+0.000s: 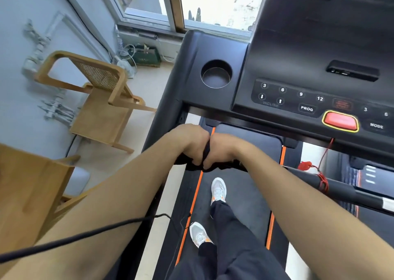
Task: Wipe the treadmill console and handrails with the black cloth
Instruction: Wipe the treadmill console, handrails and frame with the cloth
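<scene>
By the window, the treadmill console (298, 51) fills the upper right of the room: a broad black panel with numbered keys, a PROG key and a MODE key. Below it runs the dark belt (241, 194), edged with orange stripes, and a person stands on it in dark trousers and pale shoes (218, 189). To the left, on the light floor, a wooden chair (100, 100) with a woven cane back stands near the grey wall. A wooden surface (27, 183) takes up the lower left corner.

The right handrail (341, 186) reaches out from under the console, black with a pale band near its end. Both bare forearms stretch forward and meet under the console's left front edge, above the left side of the belt. The left hand (189, 143) and the right hand (221, 151) are balled into fists, knuckles touching, and both clench the black cloth (205, 151). It is bunched between the fists, and its folds spill out below them. Whether the cloth lies on the left handrail I cannot tell, as the hands cover that spot.

A thin black cable (85, 235) crosses the left forearm. A round cup holder (216, 74) is sunk in the console's left wing. The red stop button (340, 121), ringed in yellow, sits at the front edge. A red safety clip (304, 165) hangs on a red cord just beside the right handrail.
</scene>
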Demonstrator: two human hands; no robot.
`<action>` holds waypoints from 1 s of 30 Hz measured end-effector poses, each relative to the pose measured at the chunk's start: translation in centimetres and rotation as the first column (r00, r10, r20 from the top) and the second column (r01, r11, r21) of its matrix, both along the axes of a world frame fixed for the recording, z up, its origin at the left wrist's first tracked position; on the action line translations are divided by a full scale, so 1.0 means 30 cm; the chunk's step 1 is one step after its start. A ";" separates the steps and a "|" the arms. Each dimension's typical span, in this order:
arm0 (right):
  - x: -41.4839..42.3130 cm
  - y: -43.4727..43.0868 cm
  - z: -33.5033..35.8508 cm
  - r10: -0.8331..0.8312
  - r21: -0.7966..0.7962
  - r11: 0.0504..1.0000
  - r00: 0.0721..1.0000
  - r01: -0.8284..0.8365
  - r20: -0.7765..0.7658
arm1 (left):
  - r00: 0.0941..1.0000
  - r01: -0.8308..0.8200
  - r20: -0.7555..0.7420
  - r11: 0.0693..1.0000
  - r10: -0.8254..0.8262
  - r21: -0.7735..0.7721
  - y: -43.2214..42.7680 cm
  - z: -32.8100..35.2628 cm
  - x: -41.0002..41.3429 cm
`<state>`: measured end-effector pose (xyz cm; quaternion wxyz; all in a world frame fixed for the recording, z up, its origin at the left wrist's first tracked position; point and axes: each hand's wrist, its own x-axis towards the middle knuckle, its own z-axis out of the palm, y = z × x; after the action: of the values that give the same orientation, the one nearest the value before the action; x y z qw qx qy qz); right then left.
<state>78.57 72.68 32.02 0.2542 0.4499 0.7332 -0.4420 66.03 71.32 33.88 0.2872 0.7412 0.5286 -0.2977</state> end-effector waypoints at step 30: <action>0.167 -0.212 0.021 -0.155 0.644 0.760 0.986 0.082 0.057 | 0.971 0.081 0.124 0.769 -0.205 0.634 -0.208 -0.065 0.063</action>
<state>83.58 66.32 32.65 0.0962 0.5781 0.7950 -0.1566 67.94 65.08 31.92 0.0496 0.8569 0.5100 -0.0563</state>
